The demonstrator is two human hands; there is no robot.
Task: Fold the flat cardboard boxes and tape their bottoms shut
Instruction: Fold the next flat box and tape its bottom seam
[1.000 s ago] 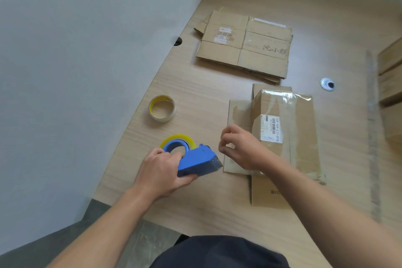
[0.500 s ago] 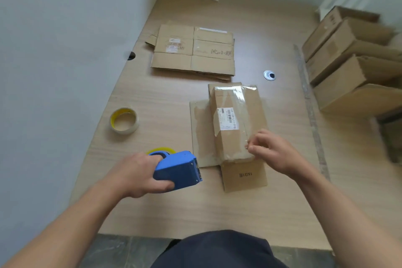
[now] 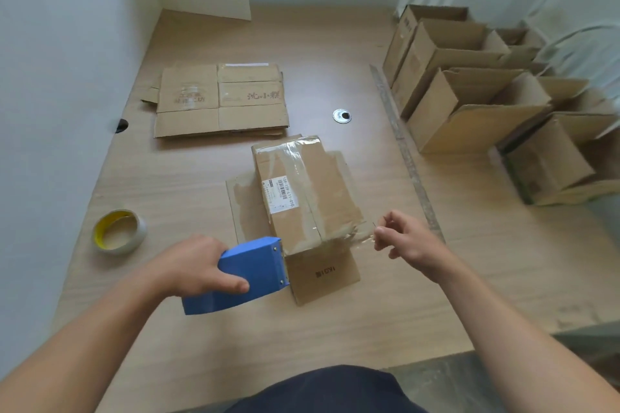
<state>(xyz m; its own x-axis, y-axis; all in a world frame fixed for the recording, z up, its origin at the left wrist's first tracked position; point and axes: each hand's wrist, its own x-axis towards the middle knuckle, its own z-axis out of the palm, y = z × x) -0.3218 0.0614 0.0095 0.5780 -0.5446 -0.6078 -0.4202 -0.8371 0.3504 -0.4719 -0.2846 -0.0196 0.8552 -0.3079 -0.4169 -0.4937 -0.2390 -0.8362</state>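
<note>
- The place looks like a small packing or mail-order workroom, set up in a plain office corner.
- A light wood-grain desk (image 3: 335, 329) fills the corner between bare white walls (image 3: 50, 77).
- A metal cable grommet (image 3: 342, 116) in the desk top and a cable notch (image 3: 121, 125) at its left edge are office-desk fittings.
- A stack of flat cardboard boxes (image 3: 219, 100) lies at the back of the desk.
- A row of folded boxes (image 3: 469, 104) stands open along the right side.
- A tape roll (image 3: 119, 231), a blue tape dispenser (image 3: 248, 273) and clear tape (image 3: 359, 236) drawn across a labelled box (image 3: 318, 184) with a printed barcode label (image 3: 279, 194) show packing work.
</note>
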